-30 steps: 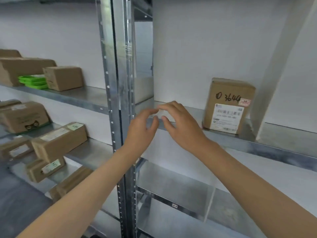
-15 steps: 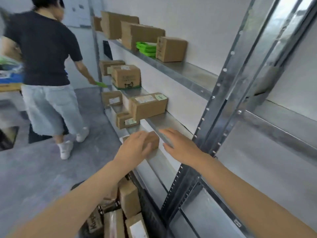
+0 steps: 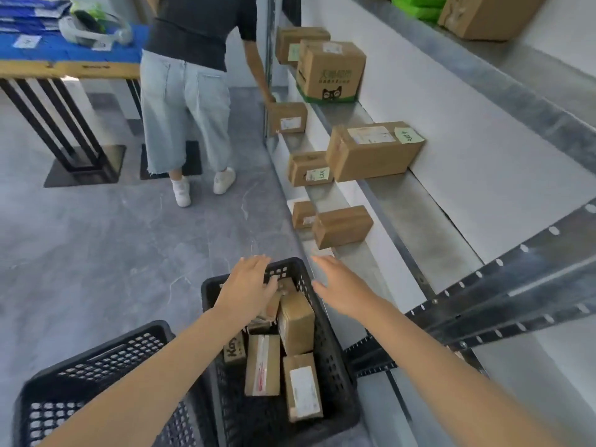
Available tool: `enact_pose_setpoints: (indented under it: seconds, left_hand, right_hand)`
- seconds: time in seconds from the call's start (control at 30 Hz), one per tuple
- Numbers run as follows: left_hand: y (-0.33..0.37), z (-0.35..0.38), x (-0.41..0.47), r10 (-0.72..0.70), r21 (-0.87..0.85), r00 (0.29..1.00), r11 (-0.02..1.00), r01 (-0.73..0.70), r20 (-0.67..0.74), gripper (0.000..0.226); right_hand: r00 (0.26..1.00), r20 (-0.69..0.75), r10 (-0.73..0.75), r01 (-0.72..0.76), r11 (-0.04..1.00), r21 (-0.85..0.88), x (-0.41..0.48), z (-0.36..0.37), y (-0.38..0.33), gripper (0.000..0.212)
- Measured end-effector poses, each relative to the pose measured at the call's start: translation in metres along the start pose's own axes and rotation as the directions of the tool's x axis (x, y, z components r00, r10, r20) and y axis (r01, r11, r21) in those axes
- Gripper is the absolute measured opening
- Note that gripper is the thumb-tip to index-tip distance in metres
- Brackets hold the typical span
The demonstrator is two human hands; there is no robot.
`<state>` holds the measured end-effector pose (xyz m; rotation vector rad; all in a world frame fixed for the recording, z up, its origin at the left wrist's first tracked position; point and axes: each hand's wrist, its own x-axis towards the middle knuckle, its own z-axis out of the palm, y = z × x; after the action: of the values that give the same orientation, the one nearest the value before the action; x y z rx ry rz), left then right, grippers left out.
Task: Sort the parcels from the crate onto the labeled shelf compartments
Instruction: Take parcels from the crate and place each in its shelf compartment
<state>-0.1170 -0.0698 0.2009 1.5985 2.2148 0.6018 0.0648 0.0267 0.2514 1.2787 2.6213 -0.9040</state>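
In the black crate [image 3: 335, 375] | brown taped parcels [image 3: 295, 321], white labels | left grip [image 3: 248, 287], right grip [image 3: 343, 293]: fingers apart

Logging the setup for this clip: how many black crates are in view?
2. The parcel crate stands on the floor beside the shelf. The second crate is just left of it, at the bottom-left, partly covered by the left arm.

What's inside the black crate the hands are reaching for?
Brown cardboard parcels are in the black crate, several with white labels. The left hand covers some at the far end, and whatever lies beneath the top parcels is hidden.
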Motion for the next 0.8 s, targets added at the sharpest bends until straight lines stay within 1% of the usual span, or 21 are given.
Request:
enact_pose_setpoints:
  seconds: [0.17, 0.23, 0.37, 0.47, 0.57, 0.67, 0.73, 0.8]
  left_hand:
    - [-0.041, 0.041, 0.003, -0.155, -0.095, 0.987, 0.983, 0.157, 0.032, 0.030]
    - [-0.061, 0.062, -0.002, -0.238, -0.114, 0.967, 0.962, 0.247, 0.087, 0.030]
    - [-0.102, 0.111, -0.012, -0.342, -0.035, 0.909, 0.932, 0.360, 0.239, 0.032]
    - [-0.124, 0.139, -0.004, -0.393, 0.013, 0.876, 0.914, 0.406, 0.281, 0.025]
    - [-0.143, 0.168, 0.009, -0.417, 0.024, 0.852, 0.902, 0.432, 0.318, 0.036]
    - [-0.156, 0.192, 0.018, -0.487, 0.002, 0.809, 0.857, 0.515, 0.328, 0.051]
    - [-0.160, 0.206, 0.020, -0.527, -0.026, 0.788, 0.826, 0.563, 0.319, 0.054]
    - [-0.164, 0.219, 0.022, -0.541, -0.039, 0.779, 0.813, 0.581, 0.316, 0.058]
  right_hand:
    - [0.993, 0.113, 0.041, -0.047, 0.997, 0.057, 0.038, 0.047, 0.024, 0.056]
    - [0.984, 0.163, 0.069, -0.083, 0.994, 0.078, 0.053, 0.068, 0.036, 0.056]
    - [0.958, 0.264, 0.110, -0.149, 0.980, 0.133, 0.084, 0.111, 0.058, 0.051]
    - [0.936, 0.312, 0.164, -0.232, 0.952, 0.197, 0.110, 0.147, 0.075, 0.048]
    - [0.907, 0.348, 0.238, -0.343, 0.897, 0.280, 0.134, 0.188, 0.093, 0.051]
    - [0.870, 0.405, 0.282, -0.418, 0.857, 0.302, 0.149, 0.232, 0.109, 0.053]
    - [0.841, 0.445, 0.308, -0.470, 0.824, 0.317, 0.154, 0.257, 0.119, 0.056]
    - [0.811, 0.486, 0.326, -0.517, 0.787, 0.337, 0.161, 0.277, 0.126, 0.059]
